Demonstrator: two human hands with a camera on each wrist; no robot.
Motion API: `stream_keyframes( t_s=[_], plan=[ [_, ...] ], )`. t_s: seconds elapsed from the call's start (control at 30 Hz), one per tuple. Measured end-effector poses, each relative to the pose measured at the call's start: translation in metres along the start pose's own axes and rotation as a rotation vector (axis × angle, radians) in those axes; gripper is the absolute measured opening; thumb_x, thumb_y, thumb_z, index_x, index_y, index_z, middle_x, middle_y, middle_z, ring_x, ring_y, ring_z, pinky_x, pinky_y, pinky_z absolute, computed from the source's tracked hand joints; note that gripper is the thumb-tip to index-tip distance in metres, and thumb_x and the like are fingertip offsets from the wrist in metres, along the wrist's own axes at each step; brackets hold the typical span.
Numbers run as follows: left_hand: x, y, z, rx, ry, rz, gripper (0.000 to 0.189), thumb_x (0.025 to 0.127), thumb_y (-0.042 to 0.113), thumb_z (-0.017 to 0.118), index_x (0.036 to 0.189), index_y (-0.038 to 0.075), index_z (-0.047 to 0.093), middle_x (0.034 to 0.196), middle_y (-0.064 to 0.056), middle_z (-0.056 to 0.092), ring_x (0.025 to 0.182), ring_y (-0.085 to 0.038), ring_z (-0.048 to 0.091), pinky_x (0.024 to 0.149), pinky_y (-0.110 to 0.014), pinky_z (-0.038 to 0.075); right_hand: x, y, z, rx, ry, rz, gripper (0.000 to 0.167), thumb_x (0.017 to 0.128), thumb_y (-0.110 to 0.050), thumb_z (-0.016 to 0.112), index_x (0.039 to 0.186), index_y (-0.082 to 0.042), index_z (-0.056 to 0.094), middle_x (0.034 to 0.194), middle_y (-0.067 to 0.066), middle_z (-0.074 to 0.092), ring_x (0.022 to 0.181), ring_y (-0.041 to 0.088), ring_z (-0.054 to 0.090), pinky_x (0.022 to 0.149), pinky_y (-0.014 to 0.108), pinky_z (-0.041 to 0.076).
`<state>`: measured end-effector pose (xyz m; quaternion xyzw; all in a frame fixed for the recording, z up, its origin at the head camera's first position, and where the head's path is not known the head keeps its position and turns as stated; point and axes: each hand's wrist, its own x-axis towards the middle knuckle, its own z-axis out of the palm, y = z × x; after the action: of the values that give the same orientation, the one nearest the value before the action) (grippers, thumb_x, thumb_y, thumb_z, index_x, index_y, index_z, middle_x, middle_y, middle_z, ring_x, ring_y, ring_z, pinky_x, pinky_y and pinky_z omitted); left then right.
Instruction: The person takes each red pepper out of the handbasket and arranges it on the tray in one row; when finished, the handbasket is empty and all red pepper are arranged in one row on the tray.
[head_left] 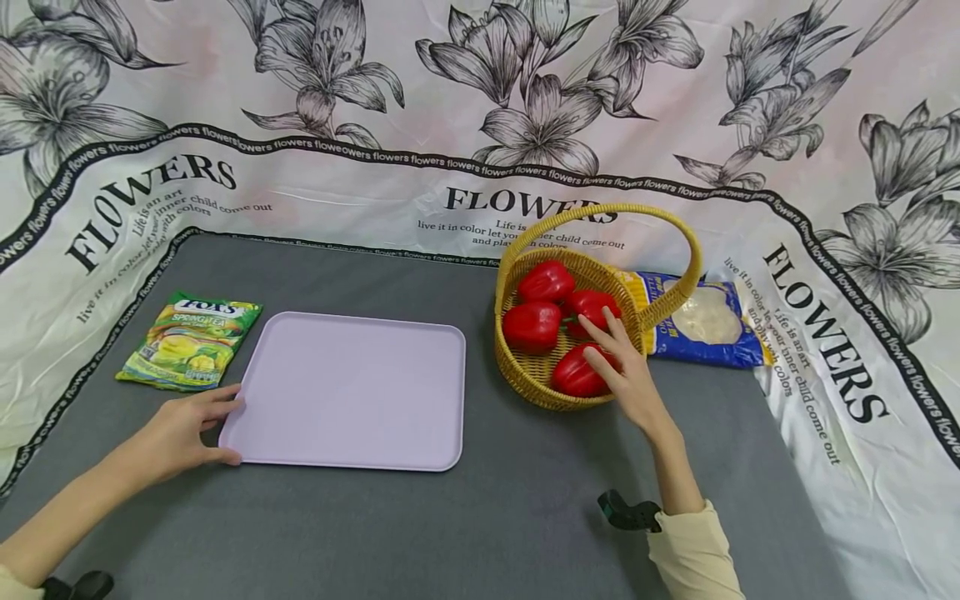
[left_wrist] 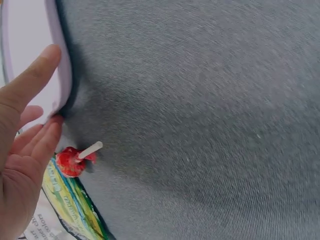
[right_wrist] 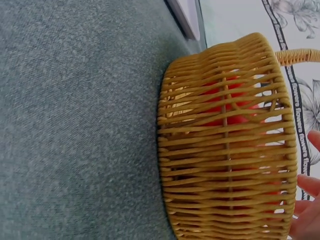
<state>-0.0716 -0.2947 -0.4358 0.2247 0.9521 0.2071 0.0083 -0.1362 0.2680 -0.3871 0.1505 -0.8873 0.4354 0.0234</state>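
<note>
In the head view a pale lilac tray (head_left: pixel 345 392) lies flat on the grey cloth. My left hand (head_left: pixel 183 435) is at its left end, thumb and fingers spread apart, fingertips right at the rim. The left wrist view shows that thumb over the corner of the tray (left_wrist: pixel 37 30). To the right stands a yellow wicker basket (head_left: pixel 517 375) with a tall handle, holding several red bell peppers (head_left: pixel 531 327). My right hand (head_left: pixel 626 375) reaches over the basket's right rim, fingers spread above the nearest peppers. The basket's wall (right_wrist: pixel 225 150) fills much of the right wrist view.
Behind my left hand lies a green and yellow FOX'S candy bag (head_left: pixel 191 342). A red-wrapped lollipop (left_wrist: pixel 72 161) beside it shows in the left wrist view. A blue and yellow packet (head_left: pixel 708 323) lies behind the basket at right. Flower-printed cloth (head_left: pixel 337 192) borders the back.
</note>
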Motion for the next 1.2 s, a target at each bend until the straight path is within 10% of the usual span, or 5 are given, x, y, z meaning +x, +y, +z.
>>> stream_keyframes(
  t_s=[0.17,0.4,0.63,0.9,1.2],
  plan=[
    [0.000,-0.006,0.003,0.047,0.009,0.092,0.063,0.051,0.026,0.093,0.099,-0.007,0.071,0.118,-0.033,0.059,0.099,-0.044,0.061,0.077,-0.050,0.054,-0.003,0.004,-0.004,0.084,-0.014,0.007,0.046,0.099,-0.018,0.051,0.144,-0.014,0.045,0.158,0.011,0.018,0.145,0.029,0.011,0.110,0.068,0.016],
    [-0.002,-0.013,0.005,0.041,0.126,0.225,0.035,0.048,0.027,0.091,0.066,0.023,0.061,0.111,-0.034,0.061,0.084,-0.036,0.065,0.070,-0.006,0.043,0.000,0.009,-0.016,0.159,-0.084,0.061,0.050,0.097,-0.013,0.057,0.144,-0.006,0.043,0.156,0.014,0.024,0.144,0.029,0.017,0.110,0.064,0.023],
    [-0.002,-0.014,0.007,0.041,0.125,0.237,0.036,0.049,0.027,0.090,0.062,0.026,0.056,0.110,-0.036,0.060,0.081,-0.032,0.066,0.064,-0.008,0.043,0.004,0.016,-0.030,0.151,-0.211,0.098,0.060,0.093,-0.013,0.063,0.146,-0.003,0.037,0.150,0.020,0.035,0.134,0.040,0.034,0.106,0.054,0.035],
    [0.000,-0.018,0.007,0.008,0.112,0.244,0.033,0.051,0.023,0.090,0.061,0.024,0.059,0.110,-0.039,0.058,0.075,-0.013,0.065,0.059,-0.007,0.042,0.008,0.023,-0.040,0.225,-0.301,0.136,0.064,0.092,-0.010,0.065,0.147,0.000,0.034,0.145,0.027,0.038,0.132,0.044,0.034,0.092,0.016,0.048],
    [0.003,-0.020,0.006,-0.036,0.084,0.211,0.029,0.051,0.021,0.090,0.061,0.019,0.063,0.111,-0.042,0.055,0.064,0.006,0.051,0.051,-0.011,0.042,0.020,0.021,-0.044,0.062,-0.380,0.252,0.067,0.091,-0.022,0.068,0.144,0.004,0.037,0.144,0.023,0.042,0.132,0.035,0.040,0.098,0.028,0.047]
  ],
)
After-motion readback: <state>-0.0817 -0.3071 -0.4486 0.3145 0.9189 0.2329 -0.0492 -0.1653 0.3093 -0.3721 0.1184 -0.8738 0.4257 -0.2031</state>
